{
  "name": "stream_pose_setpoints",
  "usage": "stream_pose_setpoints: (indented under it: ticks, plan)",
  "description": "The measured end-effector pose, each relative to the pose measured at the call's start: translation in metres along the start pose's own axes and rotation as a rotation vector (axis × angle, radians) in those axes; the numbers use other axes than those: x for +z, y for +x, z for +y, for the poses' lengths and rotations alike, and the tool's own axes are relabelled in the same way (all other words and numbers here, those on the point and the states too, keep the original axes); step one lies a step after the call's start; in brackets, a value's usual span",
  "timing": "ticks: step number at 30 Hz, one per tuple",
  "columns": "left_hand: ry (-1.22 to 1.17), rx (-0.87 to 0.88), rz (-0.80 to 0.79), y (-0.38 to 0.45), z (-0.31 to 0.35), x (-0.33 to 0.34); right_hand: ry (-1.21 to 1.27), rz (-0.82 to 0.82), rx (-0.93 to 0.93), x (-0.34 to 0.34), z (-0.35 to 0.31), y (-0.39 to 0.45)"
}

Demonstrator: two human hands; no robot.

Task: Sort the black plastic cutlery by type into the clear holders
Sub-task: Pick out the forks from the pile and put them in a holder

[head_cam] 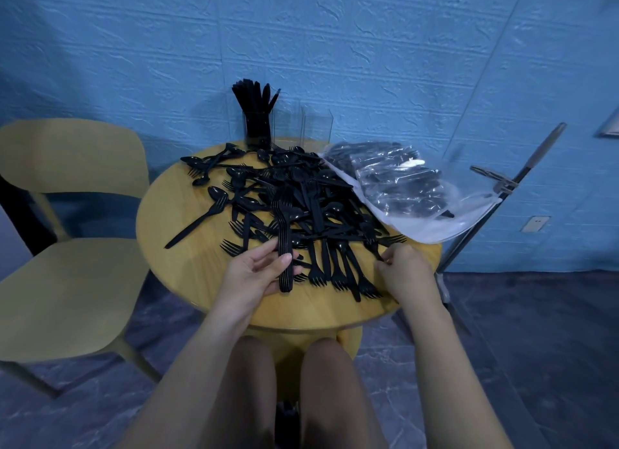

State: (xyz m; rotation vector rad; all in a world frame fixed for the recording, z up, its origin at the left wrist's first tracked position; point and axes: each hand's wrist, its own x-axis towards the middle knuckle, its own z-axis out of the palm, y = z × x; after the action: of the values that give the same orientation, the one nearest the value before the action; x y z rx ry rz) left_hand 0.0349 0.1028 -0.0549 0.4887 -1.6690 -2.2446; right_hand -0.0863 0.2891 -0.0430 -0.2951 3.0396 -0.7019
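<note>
Cutlery (294, 194), black forks and spoons, lay heaped across the round yellow table (187, 267). The left hand (258, 274) gripped a stacked bunch of forks (284, 247), thumb clamped over the handles. The right hand (405, 271) pinched one fork's handle at the heap's edge. Behind stood the clear holders (301, 123), one filled with cutlery handles. A plastic bag (412, 187) of cutlery crowded the right side; a yellow chair (67, 234) stood left.
</note>
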Motion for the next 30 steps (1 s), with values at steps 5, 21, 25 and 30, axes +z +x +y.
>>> stream_pose_setpoints:
  ticks: [5,21,25,30]
  plan:
    - [-0.046,-0.026,0.003,0.0,-0.001,0.008,0.139,0.078,0.022,-0.01,0.002,-0.007]
    - [-0.102,-0.017,0.0,0.003,-0.007,0.01,0.437,-0.123,-0.059,0.01,-0.015,0.015]
    - [-0.096,-0.015,0.001,0.005,-0.007,0.011,0.551,-0.122,-0.08,0.007,-0.015,0.012]
    - [-0.08,-0.022,0.004,0.008,-0.008,0.014,0.745,-0.158,-0.095,0.0,-0.024,0.005]
